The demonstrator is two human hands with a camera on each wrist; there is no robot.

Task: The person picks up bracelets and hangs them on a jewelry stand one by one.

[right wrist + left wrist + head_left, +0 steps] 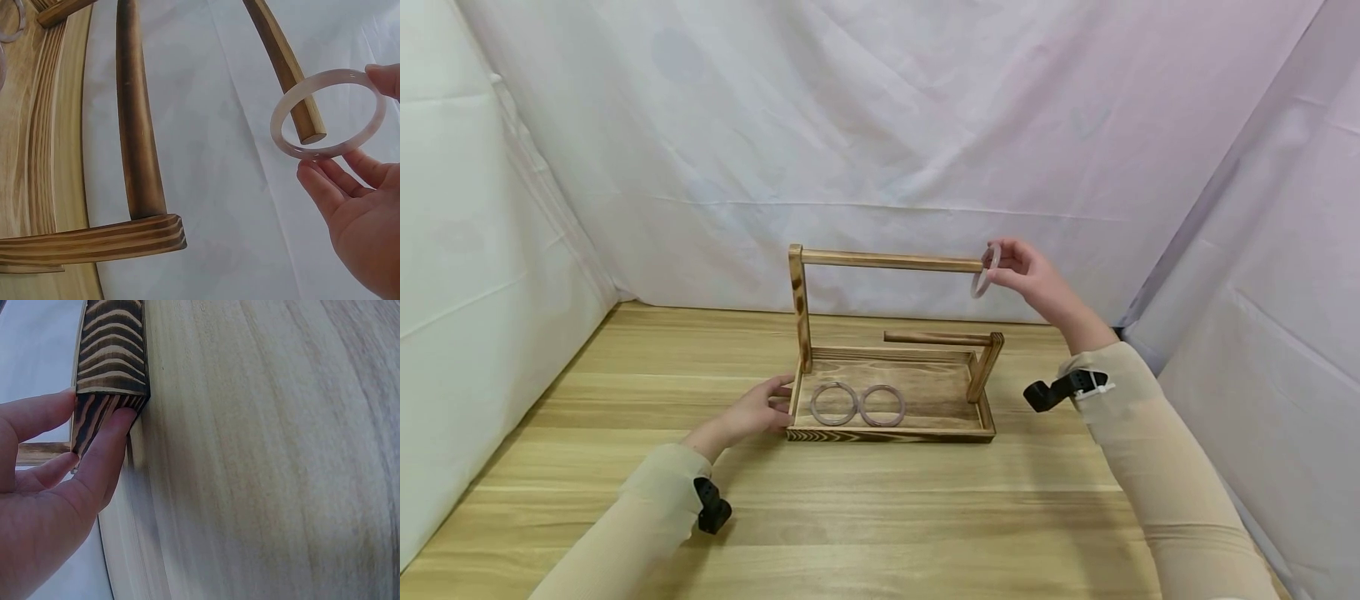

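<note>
Far left, pale cloth wall (452, 217), then beige left sleeve (617, 537) with small black device (712, 507) at the wrist. Left hand (748, 414) grips the left end of the wooden tray (891, 436); left wrist view has thumb and fingers at the corner of the end, grip narrow. Tray sits on wood-grain table (850, 525). Tall post (801, 308) stands upright at tray's left end, upper rod (887, 261) running right from its top, level. Two translucent rings lie flat in tray, front left portion: left ring (834, 385) and right ring (902, 407), side by side, edges about touching. Short post (985, 368) rises at tray's right end, lower rod (936, 338) pointing left from its top, below the upper one. Held ring (277, 125), pale and translucent, is at the free right end of upper rod, tilted; rod tip shows inside the opening in right wrist view, can't tell if it is through. Right hand (1030, 271) pinches this ring at its right side, thumb and fingers on the band. Right sleeve (1150, 450), beige, carries another black device (1063, 389). More pale cloth far right.
</note>
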